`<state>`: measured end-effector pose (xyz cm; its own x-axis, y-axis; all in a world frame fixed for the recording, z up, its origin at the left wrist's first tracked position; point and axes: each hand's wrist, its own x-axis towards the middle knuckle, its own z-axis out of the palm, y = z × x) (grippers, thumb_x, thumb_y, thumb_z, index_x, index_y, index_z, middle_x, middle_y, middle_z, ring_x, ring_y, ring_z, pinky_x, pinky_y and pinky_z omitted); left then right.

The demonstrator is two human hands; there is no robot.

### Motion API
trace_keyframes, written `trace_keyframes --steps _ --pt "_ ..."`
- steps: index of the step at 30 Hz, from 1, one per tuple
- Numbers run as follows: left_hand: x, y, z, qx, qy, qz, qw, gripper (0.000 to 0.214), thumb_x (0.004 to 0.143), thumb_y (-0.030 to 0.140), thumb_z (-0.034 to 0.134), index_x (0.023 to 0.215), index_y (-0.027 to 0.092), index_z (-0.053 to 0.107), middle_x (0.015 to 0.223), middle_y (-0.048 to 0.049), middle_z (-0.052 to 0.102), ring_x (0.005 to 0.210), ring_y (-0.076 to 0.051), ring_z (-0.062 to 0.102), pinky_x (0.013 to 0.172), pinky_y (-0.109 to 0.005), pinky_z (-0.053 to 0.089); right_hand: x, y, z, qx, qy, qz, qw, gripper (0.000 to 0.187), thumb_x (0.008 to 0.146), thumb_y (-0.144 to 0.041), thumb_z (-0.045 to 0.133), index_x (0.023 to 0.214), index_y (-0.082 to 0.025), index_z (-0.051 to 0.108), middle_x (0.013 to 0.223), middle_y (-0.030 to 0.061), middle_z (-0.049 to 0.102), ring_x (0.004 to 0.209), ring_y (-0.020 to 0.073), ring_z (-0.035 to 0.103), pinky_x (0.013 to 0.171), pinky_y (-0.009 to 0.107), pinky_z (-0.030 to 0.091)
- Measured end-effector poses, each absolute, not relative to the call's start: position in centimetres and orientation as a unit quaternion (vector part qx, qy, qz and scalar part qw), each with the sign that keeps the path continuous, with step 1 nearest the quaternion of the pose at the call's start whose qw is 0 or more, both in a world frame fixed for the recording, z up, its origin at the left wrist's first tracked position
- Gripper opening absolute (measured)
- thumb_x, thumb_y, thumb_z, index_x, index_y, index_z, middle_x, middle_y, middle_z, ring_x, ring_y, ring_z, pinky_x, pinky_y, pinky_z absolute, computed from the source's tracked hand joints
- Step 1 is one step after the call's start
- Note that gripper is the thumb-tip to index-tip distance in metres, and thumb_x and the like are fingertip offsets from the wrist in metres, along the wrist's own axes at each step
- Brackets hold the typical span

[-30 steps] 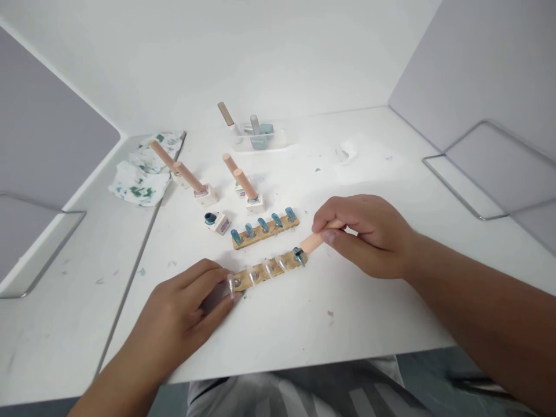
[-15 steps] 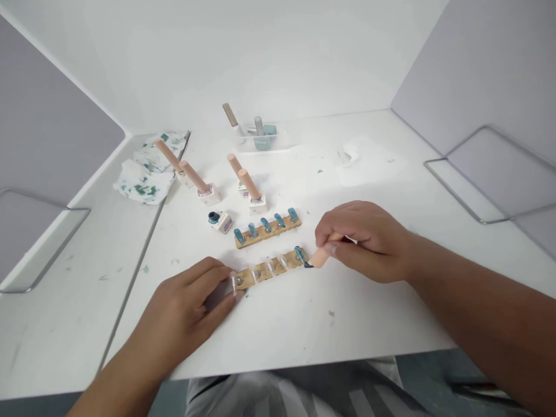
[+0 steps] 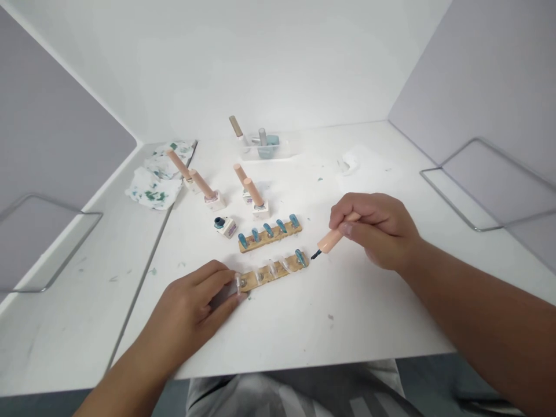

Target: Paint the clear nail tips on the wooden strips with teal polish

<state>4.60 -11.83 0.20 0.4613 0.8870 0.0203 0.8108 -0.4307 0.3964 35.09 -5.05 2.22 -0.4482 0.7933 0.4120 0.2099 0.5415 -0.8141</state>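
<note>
Between finger and thumb, my left hand (image 3: 197, 307) grips the left end of the nearer nail display strip (image 3: 267, 280). Several clear false nails stand on that strip, and one painted blue-green nail (image 3: 300, 258) is at its right end. My right hand (image 3: 373, 229) is closed around the peach cap of a nail polish brush (image 3: 330, 240). The brush's dark tip hangs just right of the painted nail, apart from it. Behind lies a second strip (image 3: 278, 235) with blue-green nails. An uncapped white polish bottle (image 3: 226, 227) stands to its left.
Several white polish bottles with peach caps (image 3: 254, 194) stand behind the strips. A clear tray (image 3: 278, 152) with bottles sits at the back. Paint-stained tissues (image 3: 154, 185) lie at left, a crumpled white tissue (image 3: 348, 163) at back right. Wire stands (image 3: 482, 229) flank the table.
My right hand has drawn the brush up and away to the right from the painted nail. My left hand keeps its hold on the strip. The whole view has shifted slightly.
</note>
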Motion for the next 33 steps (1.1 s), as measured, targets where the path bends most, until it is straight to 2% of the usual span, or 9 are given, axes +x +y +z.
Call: trace_keyframes --steps 3,7,11,14,17,22,25,33 --pt "4.6 -12.1 0.1 0.838 0.513 0.110 0.149 0.024 0.087 0.035 0.051 0.102 0.019 0.061 0.100 -0.0082 0.062 0.077 -0.018 0.062 0.062 -0.025 0.050 35.1 -4.8 1.7 -0.366 -0.704 0.411 0.449 0.014 0.078 -0.012 0.047 0.075 -0.019 0.059 0.053 -0.0048 0.046 0.050 0.0082 0.037 0.046 0.023 0.030" --pt "3.8 -12.5 0.5 0.821 0.546 0.118 0.119 0.038 0.084 0.045 0.054 0.112 0.020 0.060 0.102 -0.0088 0.062 0.085 -0.022 0.063 0.071 -0.030 0.050 34.9 -4.5 1.5 -0.397 -0.619 0.474 0.483 0.015 0.078 -0.013 0.048 0.077 -0.019 0.061 0.051 -0.0054 0.040 0.048 0.0076 0.036 0.047 0.023 0.031" --pt "2.3 -11.8 1.6 0.722 0.649 0.171 0.169 0.041 0.082 0.051 0.052 0.110 0.022 0.058 0.099 -0.0072 0.063 0.078 -0.019 0.061 0.060 -0.028 0.049 34.6 -4.5 1.7 -0.395 -0.584 0.500 0.504 0.015 0.079 -0.016 0.050 0.083 -0.019 0.064 0.051 -0.0054 0.041 0.048 0.0076 0.040 0.050 0.024 0.033" --pt "1.9 -10.3 1.8 0.651 0.694 0.195 0.237 0.047 0.078 0.053 0.056 0.113 0.022 0.056 0.099 -0.0061 0.064 0.079 -0.019 0.060 0.066 -0.030 0.050 34.5 -4.2 1.5 -0.395 -0.566 0.508 0.515 0.010 0.080 -0.021 0.053 0.080 -0.018 0.063 0.049 -0.0057 0.041 0.048 0.0081 0.041 0.051 0.025 0.034" --pt "2.0 -8.8 1.6 0.619 0.698 0.198 0.301 0.056 0.074 0.055 0.057 0.118 0.020 0.053 0.106 -0.0075 0.062 0.076 -0.018 0.059 0.066 -0.031 0.050 34.6 -3.9 1.1 -0.387 -0.561 0.510 0.525 0.011 0.083 -0.028 0.055 0.083 -0.019 0.061 0.049 -0.0053 0.045 0.048 0.0090 0.043 0.052 0.026 0.035" --pt "2.5 -7.0 1.4 0.611 0.699 0.198 0.314 0.061 0.072 0.058 0.057 0.121 0.022 0.052 0.112 -0.0067 0.061 0.067 -0.015 0.059 0.058 -0.028 0.048 34.9 -3.6 0.6 -0.363 -0.554 0.517 0.543 0.020 0.084 -0.038 0.056 0.093 -0.020 0.059 0.056 -0.0025 0.055 0.049 0.0106 0.046 0.052 0.028 0.038" --pt "2.7 -6.2 1.4 0.614 0.700 0.200 0.305 0.061 0.069 0.059 0.058 0.118 0.022 0.055 0.111 -0.0066 0.062 0.065 -0.015 0.058 0.058 -0.028 0.047 34.8 -3.8 0.8 -0.359 -0.556 0.512 0.547 0.025 0.084 -0.039 0.057 0.098 -0.019 0.058 0.061 -0.0002 0.061 0.050 0.0109 0.048 0.050 0.028 0.039" --pt "3.4 -4.9 1.4 0.638 0.706 0.198 0.237 0.052 0.066 0.058 0.060 0.106 0.024 0.063 0.105 -0.0045 0.065 0.081 -0.023 0.061 0.064 -0.028 0.044 35.0 -6.4 3.5 -0.345 -0.584 0.449 0.581 0.021 0.084 -0.038 0.057 0.098 -0.022 0.057 0.072 0.0017 0.069 0.052 0.0107 0.053 0.056 0.029 0.044"
